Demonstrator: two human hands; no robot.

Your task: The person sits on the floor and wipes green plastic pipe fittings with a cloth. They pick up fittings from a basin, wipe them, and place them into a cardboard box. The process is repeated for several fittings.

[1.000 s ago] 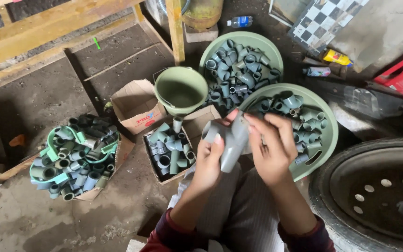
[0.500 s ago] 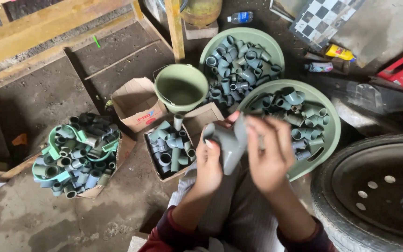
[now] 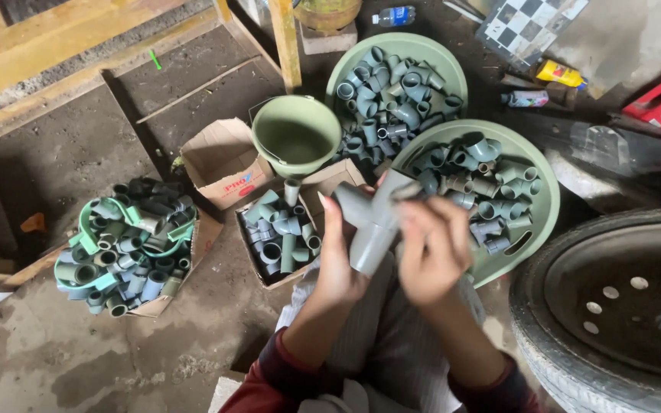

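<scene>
Head view, grip: left hand [image 3: 338,260] is wrapped round the lower leg of a grey pipe tee fitting [image 3: 371,218], thumb up along its side; it has firm hold.
Right hand: the right hand [image 3: 431,252] is blurred, fingers curled at the fitting's right branch; touching it, but whether it pinches or only brushes I cannot tell.
Fitting position: held in the air over the person's lap, tilted, between the cardboard box of fittings [image 3: 281,237] and the near green basin [image 3: 533,229].
Near surroundings: empty green bucket [image 3: 296,141] just beyond the box; far green basin [image 3: 399,84] heaped with grey elbows.
Further out: a torn box with green baskets of fittings [image 3: 124,248] to the left; car tyre [image 3: 621,306] to the right.
Risk, slip: smooth plastic held mostly by one hand; a twist from the right hand could pop it loose.
Risk, fall: if dropped it likely lands on the lap or the dirt floor and rolls under the wooden frame [image 3: 78,46].
Risk, mixing: piles sit close together; a loose piece could drop into the wrong one.
</scene>
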